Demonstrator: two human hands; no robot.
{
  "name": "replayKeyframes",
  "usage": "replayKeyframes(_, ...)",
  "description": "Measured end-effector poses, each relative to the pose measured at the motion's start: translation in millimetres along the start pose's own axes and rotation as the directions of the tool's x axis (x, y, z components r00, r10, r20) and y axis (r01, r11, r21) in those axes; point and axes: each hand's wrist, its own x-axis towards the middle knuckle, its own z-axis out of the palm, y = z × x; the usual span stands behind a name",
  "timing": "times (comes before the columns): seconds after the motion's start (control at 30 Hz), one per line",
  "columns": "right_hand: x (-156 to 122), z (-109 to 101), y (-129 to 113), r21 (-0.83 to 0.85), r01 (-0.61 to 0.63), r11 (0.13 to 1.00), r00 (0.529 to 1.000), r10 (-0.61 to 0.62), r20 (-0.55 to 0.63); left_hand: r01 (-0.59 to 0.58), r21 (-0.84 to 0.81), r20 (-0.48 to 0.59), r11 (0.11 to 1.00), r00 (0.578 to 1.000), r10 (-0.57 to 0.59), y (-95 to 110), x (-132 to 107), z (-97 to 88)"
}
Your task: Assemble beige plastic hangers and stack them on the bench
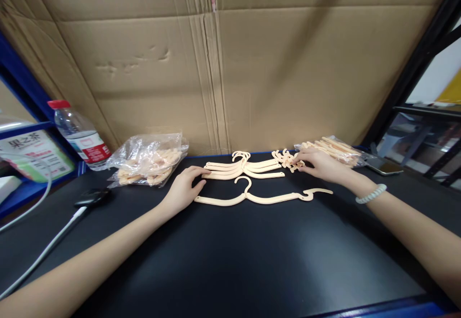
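On the black table, one pale hanger lies flat in front of the person, with its hook pointing away, toward the cardboard wall. Just beyond it, a group of similar hangers lies close together, their arms partly overlapping and their hooks gathered at the far side. At the right end of the nearest hanger there is a loose hook piece, its straight part directed to the right; whether the two are joined, I cannot tell. The left hand rests by the left ends of the hangers, with its thumb and fingers apart; the fingertips are at the ends of the group, but it is not clear if they touch. The right hand, with a pale bracelet on its wrist, has its fingers at a pile of small hook pieces; I cannot tell if they are closed on one. Behind this hand is a clear bag of straight pieces, near a phone. At left stand a clear bag of pale pieces and a red-capped bottle.
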Motion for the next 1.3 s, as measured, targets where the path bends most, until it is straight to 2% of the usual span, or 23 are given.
replayKeyframes(0.33, -1, -2, 10, -0.053, 0.013, 0.998, 1.000, -0.012, 0.011, 0.025, -0.047, 0.004, 0.999, 1.000, -0.025, -1, 1, 0.7)
replayKeyframes(0.5, 1, 4, 13, -0.046, 0.051, 0.998, 0.997, -0.053, -0.047, 0.047, -0.063, 0.008, 0.997, 0.999, -0.046, -1, 2, 1.4)
replayKeyframes(0.63, 2, 4, 19, -0.077, 0.065, 0.995, 0.981, -0.077, -0.177, 0.060, -0.087, 0.005, 0.994, 0.998, -0.060, 2, 3, 0.7)
replayKeyframes(0.8, 0, 0, 22, -0.085, -0.005, 0.996, 0.927, -0.027, -0.374, 0.102, -0.155, -0.027, 0.983, 0.994, -0.107, 9, 3, -1.8)
replayKeyframes(0.93, 0, -10, 16, -0.076, -0.120, 0.990, 0.904, 0.077, -0.422, 0.143, -0.272, -0.055, 0.952, 0.985, -0.164, 16, 2, -2.1)
replayKeyframes(1.0, -1, -16, 11, -0.061, -0.196, 0.979, 0.876, 0.146, -0.460, 0.163, -0.354, -0.055, 0.921, 0.979, -0.194, 19, 2, -1.6)
replayKeyframes(1.1, -2, -22, 4, 0.048, -0.319, 0.947, 0.802, 0.296, -0.518, 0.189, -0.442, -0.047, 0.877, 0.971, -0.233, 25, 1, -0.8)
replayKeyframes(1.2, -2, -26, -6, 0.187, -0.375, 0.908, 0.729, 0.414, -0.545, 0.235, -0.559, -0.042, 0.795, 0.950, -0.310, 31, 0, -0.3)
replayKeyframes(1.3, 0, -30, -21, 0.281, -0.350, 0.894, 0.713, 0.448, -0.539, 0.267, -0.650, -0.022, 0.712, 0.929, -0.369, 36, -2, -0.1)
